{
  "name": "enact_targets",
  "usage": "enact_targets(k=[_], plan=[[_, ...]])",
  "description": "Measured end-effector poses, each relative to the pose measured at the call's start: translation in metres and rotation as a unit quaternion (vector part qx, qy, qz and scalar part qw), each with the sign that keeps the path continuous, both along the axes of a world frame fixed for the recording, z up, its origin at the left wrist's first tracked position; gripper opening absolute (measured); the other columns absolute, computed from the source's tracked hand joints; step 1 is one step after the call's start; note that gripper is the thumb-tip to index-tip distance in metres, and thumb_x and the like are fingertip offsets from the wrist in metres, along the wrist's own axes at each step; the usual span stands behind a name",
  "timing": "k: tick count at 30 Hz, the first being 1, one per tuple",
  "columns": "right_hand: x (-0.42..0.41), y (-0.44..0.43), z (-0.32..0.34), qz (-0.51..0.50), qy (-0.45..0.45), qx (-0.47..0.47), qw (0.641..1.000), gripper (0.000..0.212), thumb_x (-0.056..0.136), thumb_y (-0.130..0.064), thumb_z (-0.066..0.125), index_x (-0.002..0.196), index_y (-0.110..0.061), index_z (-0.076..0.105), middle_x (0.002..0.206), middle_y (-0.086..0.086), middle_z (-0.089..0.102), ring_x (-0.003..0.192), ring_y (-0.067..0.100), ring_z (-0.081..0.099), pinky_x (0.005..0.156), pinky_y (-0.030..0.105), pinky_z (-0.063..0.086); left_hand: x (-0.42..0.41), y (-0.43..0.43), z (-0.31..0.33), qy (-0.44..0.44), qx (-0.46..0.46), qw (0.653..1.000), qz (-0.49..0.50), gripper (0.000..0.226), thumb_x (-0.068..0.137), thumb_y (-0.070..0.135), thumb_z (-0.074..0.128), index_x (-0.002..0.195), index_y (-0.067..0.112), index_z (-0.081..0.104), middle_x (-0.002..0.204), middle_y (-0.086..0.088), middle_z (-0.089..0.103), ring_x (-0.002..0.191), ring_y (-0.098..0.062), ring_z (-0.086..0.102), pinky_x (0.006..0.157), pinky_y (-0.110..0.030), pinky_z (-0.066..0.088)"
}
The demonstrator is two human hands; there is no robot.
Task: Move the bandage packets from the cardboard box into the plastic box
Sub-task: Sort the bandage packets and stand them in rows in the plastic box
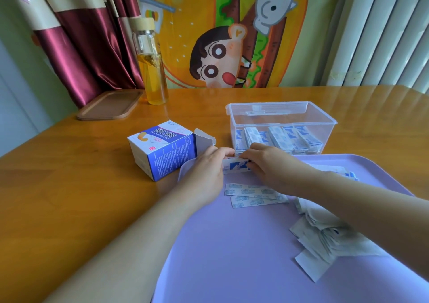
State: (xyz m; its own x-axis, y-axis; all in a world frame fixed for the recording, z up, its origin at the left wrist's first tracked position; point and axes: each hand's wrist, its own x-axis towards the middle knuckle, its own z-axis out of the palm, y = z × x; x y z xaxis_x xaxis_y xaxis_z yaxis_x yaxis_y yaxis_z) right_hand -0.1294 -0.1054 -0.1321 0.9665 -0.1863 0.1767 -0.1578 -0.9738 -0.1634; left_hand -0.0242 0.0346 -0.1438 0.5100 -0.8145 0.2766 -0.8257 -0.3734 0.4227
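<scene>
Maybe half done — rows of thin paper bandage packets (pixel 281 140) standing in the clear, hard plastic box (pixel 267 119). Pinched at both ends by left hand (pixel 206 170) and right hand (pixel 271 165), fingers curled: one small stack (pixel 236 167), just before that box. More loose packets (pixel 253 196) flat on the smooth purple tray (pixel 232 256) — cardboard box (pixel 162 149) open, on its side.
</scene>
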Motion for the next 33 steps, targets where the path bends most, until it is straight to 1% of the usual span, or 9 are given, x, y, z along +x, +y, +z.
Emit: enact_targets(k=[4,10,13,18,21,24,26,28,33], plan=[[0.002,0.005,0.002,-0.001,-0.023,0.069,0.997,0.027,0.095,-0.010,0.044,0.117,-0.010,0.060,0.105,0.008,0.056,0.092,0.025,0.054,0.074,0.026,0.038,-0.001,-0.001,-0.002,-0.028,0.048,0.998,-0.021,0.046,0.099,0.010,0.036,0.139,0.031,0.035,0.138,0.008,0.040,0.123,-0.013,0.038,0.099,-0.026,0.034],[0.001,0.011,0.013,-0.024,-0.062,0.094,0.993,0.016,0.092,-0.011,0.052,0.099,-0.009,0.067,0.080,-0.002,0.053,0.071,0.017,0.048,0.056,0.017,0.033,-0.005,0.000,0.001,-0.064,0.072,0.995,-0.012,0.040,0.098,0.013,0.036,0.136,0.026,0.035,0.133,0.004,0.044,0.118,-0.018,0.041,0.093,-0.031,0.037],[-0.001,0.012,0.036,-0.029,-0.120,0.111,0.986,0.010,0.089,-0.012,0.058,0.094,-0.012,0.068,0.072,-0.009,0.053,0.054,0.003,0.047,0.052,0.010,0.036,-0.010,0.003,0.011,-0.027,-0.005,0.999,-0.023,0.026,0.098,0.012,0.037,0.122,0.019,0.042,0.121,-0.001,0.051,0.109,-0.022,0.049,0.084,-0.037,0.043],[-0.008,0.005,0.089,-0.032,-0.193,0.270,0.943,0.006,0.086,-0.018,0.066,0.089,-0.013,0.066,0.067,-0.009,0.061,0.047,-0.005,0.050,0.048,0.010,0.040,-0.024,-0.008,0.058,0.049,-0.143,0.988,-0.036,0.018,0.101,0.018,0.036,0.117,0.019,0.042,0.087,0.007,0.042,0.071,-0.011,0.041,0.052,-0.022,0.027],[-0.008,-0.005,0.112,-0.032,-0.215,0.274,0.937,0.003,0.086,-0.016,0.066,0.087,-0.019,0.065,0.065,-0.007,0.064,0.048,-0.005,0.055,0.052,0.011,0.047,-0.025,-0.029,0.087,0.037,-0.170,0.984,-0.031,0.018,0.101,0.019,0.036,0.118,0.017,0.041,0.082,0.007,0.043,0.066,-0.008,0.042,0.047,-0.013,0.033],[0.001,-0.026,0.129,-0.061,-0.244,0.264,0.931,0.005,0.085,-0.016,0.067,0.085,-0.021,0.065,0.067,-0.007,0.066,0.053,-0.003,0.060,0.059,0.016,0.054,-0.024,-0.051,0.106,0.027,-0.179,0.983,-0.038,0.023,0.101,0.025,0.037,0.121,0.015,0.038,0.085,0.005,0.048,0.069,-0.009,0.048,0.052,-0.018,0.038],[0.006,-0.045,0.137,-0.086,-0.241,0.260,0.931,0.004,0.086,-0.014,0.066,0.089,-0.014,0.067,0.069,-0.003,0.067,0.056,0.002,0.063,0.062,0.021,0.056,-0.016,-0.068,0.115,0.052,-0.171,0.983,-0.041,0.024,0.100,0.027,0.038,0.121,0.015,0.038,0.102,0.001,0.056,0.085,-0.015,0.055,0.070,-0.031,0.048],[0.010,-0.064,0.140,-0.123,-0.213,0.243,0.938,0.009,0.087,-0.013,0.065,0.095,-0.009,0.068,0.071,0.000,0.067,0.059,0.008,0.063,0.065,0.025,0.057,0.000,-0.081,0.120,0.065,-0.144,0.987,-0.015,0.024,0.098,0.021,0.037,0.121,0.016,0.039,0.116,-0.002,0.059,0.101,-0.020,0.057,0.081,-0.034,0.047],[0.012,-0.105,0.134,-0.177,-0.065,0.263,0.946,0.005,0.089,-0.005,0.060,0.090,-0.005,0.064,0.071,0.006,0.064,0.059,0.012,0.059,0.060,0.020,0.054,0.029,-0.096,0.125,0.042,0.046,0.998,-0.029,0.029,0.090,0.002,0.037,0.085,0.022,0.057,0.087,0.002,0.068,0.085,-0.010,0.065,0.079,-0.032,0.054]])
